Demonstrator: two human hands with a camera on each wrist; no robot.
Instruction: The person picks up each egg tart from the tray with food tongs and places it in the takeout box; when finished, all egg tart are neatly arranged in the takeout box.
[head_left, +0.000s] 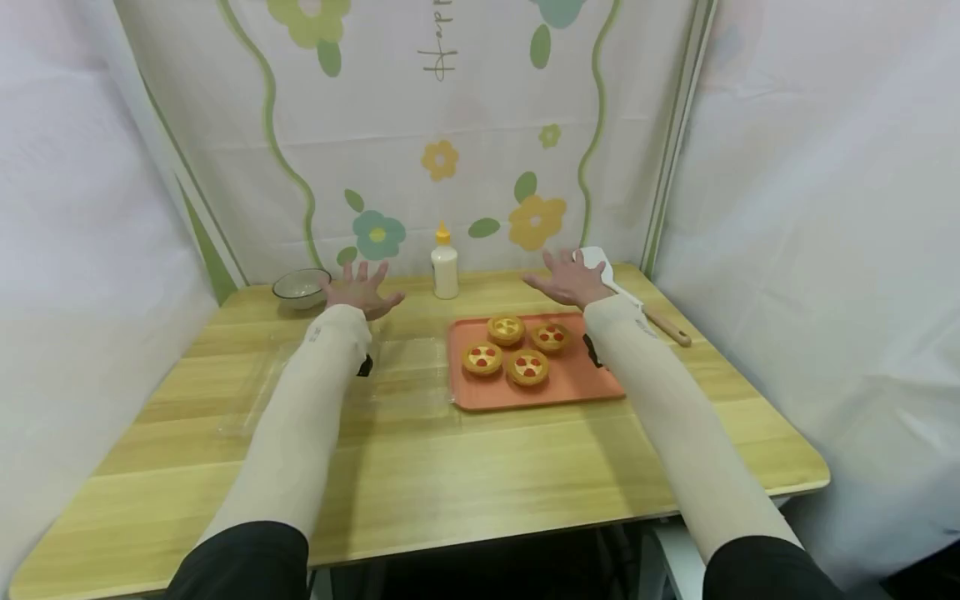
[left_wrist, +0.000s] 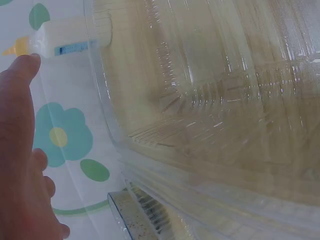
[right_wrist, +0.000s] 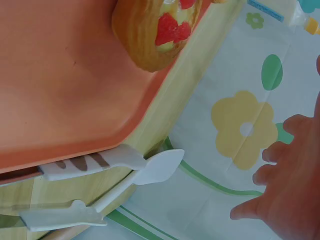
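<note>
My left hand [head_left: 358, 293] is held over the table's left side with fingers spread, between a glass bowl [head_left: 302, 290] and a white squeeze bottle [head_left: 446, 273] with a yellow tip. Beneath that arm lies a clear plastic container [left_wrist: 210, 100]. With its fingers also spread, my right hand [head_left: 572, 281] overlaps the white head of a spatula [head_left: 663, 325] in the head view. An orange tray [head_left: 585, 383] carries several small tarts [head_left: 527, 367] with red or yellow toppings, just nearer than the right hand. Both hands hold nothing.
The wooden table [head_left: 480, 475] has rounded front corners. A white curtain [head_left: 480, 100] with printed flowers hangs behind it, and plain white sheets [head_left: 810, 208] close off both sides. In the right wrist view, white utensils [right_wrist: 160, 167] lie close along the tray's edge.
</note>
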